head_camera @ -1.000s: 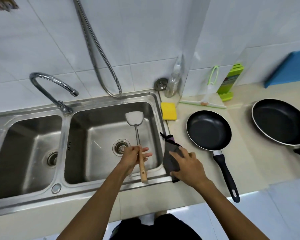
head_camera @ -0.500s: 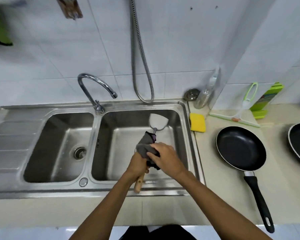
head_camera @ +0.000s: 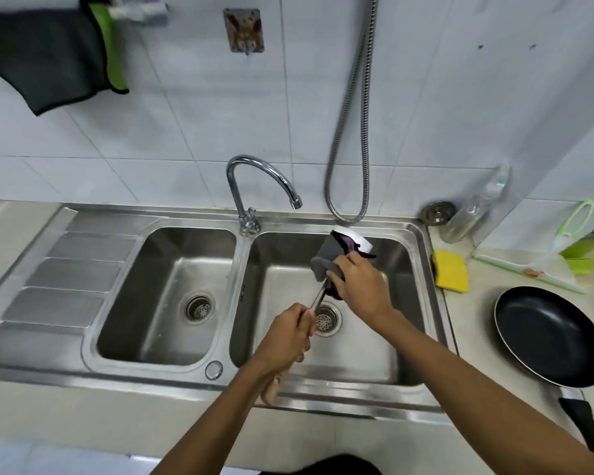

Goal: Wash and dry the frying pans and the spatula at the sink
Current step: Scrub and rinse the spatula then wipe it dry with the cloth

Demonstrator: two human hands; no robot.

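White tiles cover the kitchen wall [head_camera: 192, 125], which juts forward at 2 o'clock. A dark, green-edged cloth [head_camera: 42, 53] hangs at 10 o'clock and a metal hose [head_camera: 354, 97] at 1 o'clock above a beige countertop [head_camera: 11, 231]; pale floor [head_camera: 31, 455] shows at 7 o'clock.

Spatula [head_camera: 357, 243] tilted over right basin [head_camera: 408, 286], blade under grey cloth [head_camera: 328, 255]; black frying pan [head_camera: 549, 337] upright on counter [head_camera: 477, 320].

You had a yellow sponge [head_camera: 451, 271] on the surface [head_camera: 474, 323], a clear bottle [head_camera: 474, 214] standing behind it. A dark towel [head_camera: 45, 53] hung on the wall [head_camera: 186, 114].
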